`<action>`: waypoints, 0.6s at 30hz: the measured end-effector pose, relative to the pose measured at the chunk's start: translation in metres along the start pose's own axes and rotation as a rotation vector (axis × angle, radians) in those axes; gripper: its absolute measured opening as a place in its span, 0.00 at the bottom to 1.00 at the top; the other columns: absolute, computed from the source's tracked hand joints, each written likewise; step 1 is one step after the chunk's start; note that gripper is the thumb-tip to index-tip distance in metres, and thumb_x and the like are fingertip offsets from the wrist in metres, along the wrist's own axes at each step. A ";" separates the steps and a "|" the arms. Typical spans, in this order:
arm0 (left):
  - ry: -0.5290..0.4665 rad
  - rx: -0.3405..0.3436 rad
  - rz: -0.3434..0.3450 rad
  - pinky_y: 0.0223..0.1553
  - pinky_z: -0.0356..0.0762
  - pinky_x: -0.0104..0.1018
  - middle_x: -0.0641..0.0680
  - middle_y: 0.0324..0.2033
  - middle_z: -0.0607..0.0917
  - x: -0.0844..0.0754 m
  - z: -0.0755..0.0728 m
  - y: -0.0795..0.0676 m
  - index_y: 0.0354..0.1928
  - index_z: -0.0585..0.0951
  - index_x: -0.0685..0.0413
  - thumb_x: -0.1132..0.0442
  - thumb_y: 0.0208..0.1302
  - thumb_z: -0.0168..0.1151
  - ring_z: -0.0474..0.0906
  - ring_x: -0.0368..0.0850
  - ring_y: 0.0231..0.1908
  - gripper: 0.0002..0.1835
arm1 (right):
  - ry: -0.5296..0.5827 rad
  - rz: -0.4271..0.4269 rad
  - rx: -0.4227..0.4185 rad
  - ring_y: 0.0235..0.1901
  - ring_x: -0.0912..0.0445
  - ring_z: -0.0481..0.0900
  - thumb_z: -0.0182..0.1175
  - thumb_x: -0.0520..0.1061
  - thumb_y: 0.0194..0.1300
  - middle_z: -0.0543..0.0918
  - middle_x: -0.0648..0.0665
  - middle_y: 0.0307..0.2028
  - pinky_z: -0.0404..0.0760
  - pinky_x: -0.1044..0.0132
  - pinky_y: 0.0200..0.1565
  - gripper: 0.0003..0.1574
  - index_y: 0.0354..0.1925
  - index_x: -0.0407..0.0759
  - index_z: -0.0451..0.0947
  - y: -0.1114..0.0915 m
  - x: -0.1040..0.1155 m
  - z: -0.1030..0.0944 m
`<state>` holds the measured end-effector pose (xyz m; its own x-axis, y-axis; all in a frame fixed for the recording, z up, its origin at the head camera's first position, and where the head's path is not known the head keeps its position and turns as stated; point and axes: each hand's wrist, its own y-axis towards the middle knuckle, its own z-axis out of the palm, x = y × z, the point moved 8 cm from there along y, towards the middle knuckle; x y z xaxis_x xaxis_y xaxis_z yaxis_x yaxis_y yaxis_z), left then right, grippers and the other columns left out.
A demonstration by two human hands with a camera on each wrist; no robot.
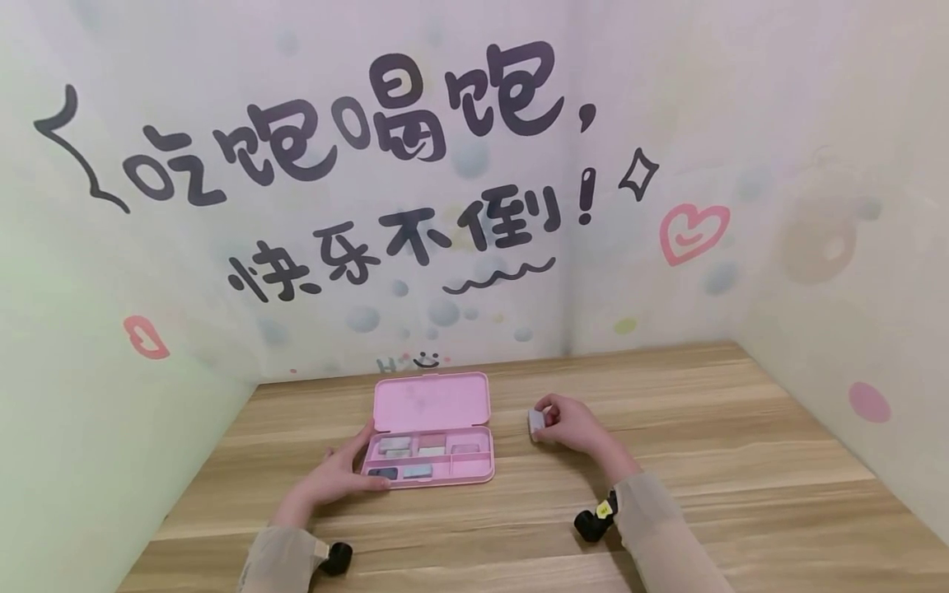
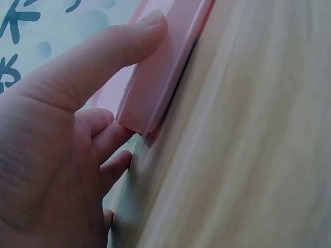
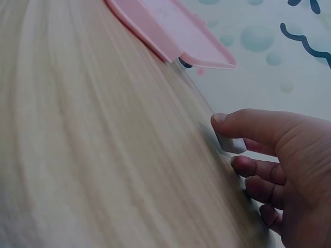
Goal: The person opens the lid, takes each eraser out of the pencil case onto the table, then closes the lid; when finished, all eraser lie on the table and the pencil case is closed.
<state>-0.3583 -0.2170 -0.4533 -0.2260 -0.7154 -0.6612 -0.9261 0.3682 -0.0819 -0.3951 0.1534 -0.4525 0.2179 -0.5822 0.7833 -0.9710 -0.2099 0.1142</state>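
Note:
A pink pencil case point(image 1: 471, 472) lies on the table with its lid point(image 1: 432, 401) raised toward the wall. My left hand point(image 1: 337, 476) grips the case's left end, thumb along the front wall and fingers around the side. In the left wrist view the thumb point(image 2: 139, 39) lies on the pink wall. Inside the compartments sit several small blocks, among them a dark one point(image 1: 383, 473) and a pale blue one point(image 1: 418, 471). To the right of the case, my right hand point(image 1: 574, 424) pinches a small whitish block point(image 3: 231, 143) between thumb and fingers, low at the wooden surface.
The wood-grain table point(image 1: 667, 428) ends at a printed wall point(image 1: 519, 321) behind the case, with side walls left and right. A small black camera is strapped at each wrist, the right one point(image 1: 593, 523) beside a sleeve.

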 end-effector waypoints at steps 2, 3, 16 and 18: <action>-0.003 -0.002 -0.008 0.64 0.23 0.69 0.65 0.74 0.49 0.002 0.001 0.001 0.77 0.44 0.55 0.43 0.50 0.73 0.47 0.70 0.70 0.62 | -0.008 -0.001 -0.002 0.28 0.55 0.72 0.75 0.40 0.49 0.76 0.48 0.27 0.74 0.63 0.32 0.25 0.45 0.37 0.77 0.000 -0.001 0.001; -0.004 -0.002 -0.011 0.64 0.23 0.69 0.65 0.74 0.49 0.002 0.001 0.001 0.77 0.44 0.55 0.43 0.50 0.73 0.47 0.70 0.70 0.62 | -0.015 -0.001 -0.003 0.28 0.56 0.72 0.75 0.41 0.49 0.76 0.48 0.27 0.73 0.63 0.32 0.25 0.45 0.37 0.77 0.001 -0.001 0.001; -0.004 -0.006 -0.016 0.64 0.24 0.69 0.65 0.74 0.50 0.004 0.000 0.002 0.77 0.44 0.54 0.42 0.50 0.73 0.48 0.71 0.69 0.62 | -0.069 -0.012 -0.007 0.29 0.56 0.71 0.76 0.42 0.48 0.75 0.49 0.27 0.73 0.61 0.35 0.26 0.44 0.39 0.78 0.002 0.000 0.002; 0.000 -0.006 -0.014 0.64 0.24 0.69 0.65 0.74 0.50 0.004 0.000 0.002 0.77 0.44 0.54 0.42 0.50 0.73 0.49 0.72 0.69 0.62 | -0.083 -0.009 -0.003 0.29 0.56 0.71 0.76 0.43 0.48 0.75 0.50 0.28 0.73 0.61 0.35 0.25 0.44 0.39 0.78 0.003 0.000 0.002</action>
<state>-0.3608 -0.2187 -0.4562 -0.2131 -0.7204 -0.6600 -0.9309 0.3547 -0.0866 -0.3973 0.1509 -0.4536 0.2340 -0.6438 0.7286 -0.9693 -0.2129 0.1231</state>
